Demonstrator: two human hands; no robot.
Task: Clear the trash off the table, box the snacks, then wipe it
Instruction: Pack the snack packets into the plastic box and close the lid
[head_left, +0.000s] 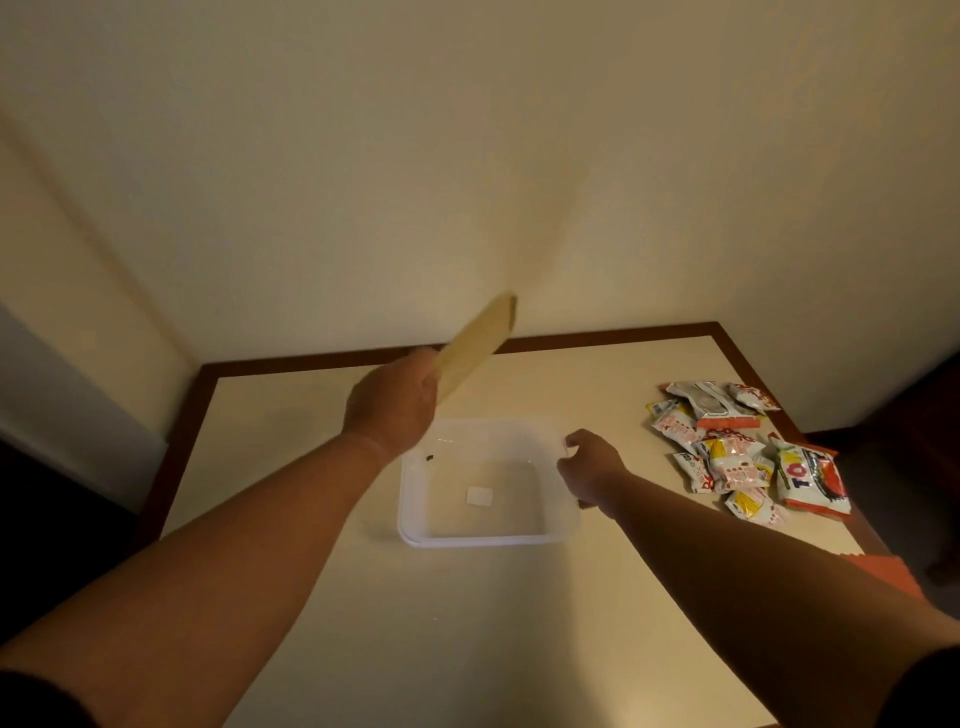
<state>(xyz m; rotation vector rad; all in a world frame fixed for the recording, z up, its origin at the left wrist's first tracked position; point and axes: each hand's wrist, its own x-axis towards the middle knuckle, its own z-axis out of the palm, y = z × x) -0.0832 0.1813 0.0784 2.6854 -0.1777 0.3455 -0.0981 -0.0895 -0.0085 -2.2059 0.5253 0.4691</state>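
from my end of the feed, the left hand (392, 402) is raised over the far side of the cream table with the dark brown border (415, 623). i see it from the back, with the fingers clenched around the lower end of a flat tan board (478, 343). the board is clear of the table and tilts up and away to the right, towards the pale wall (467, 156). it is motion-blurred, so i cannot tell what it is made of.

the right hand (592, 467) is on the clear rectangular plastic box (483, 540), which stands open near the middle of the table. its fingers are curled over the box's right rim, grasping it. the thumb is hidden behind the hand, so i can't say exactly how it sits.

inside the box a small white square (478, 495) lies flat on the bottom, and there is a tiny dark speck (429, 458) near the left wall (too small for me to identify).

the pile of snack packets (737, 452) – mostly white wrappers with red, yellow and orange print – lies on the table's right side. it is well apart from the box and to the right of the right hand, and none of the packets is in the box.

an orange cloth (883, 569) sits at the table's right edge, nearer to me than the snacks and just beyond the right forearm.
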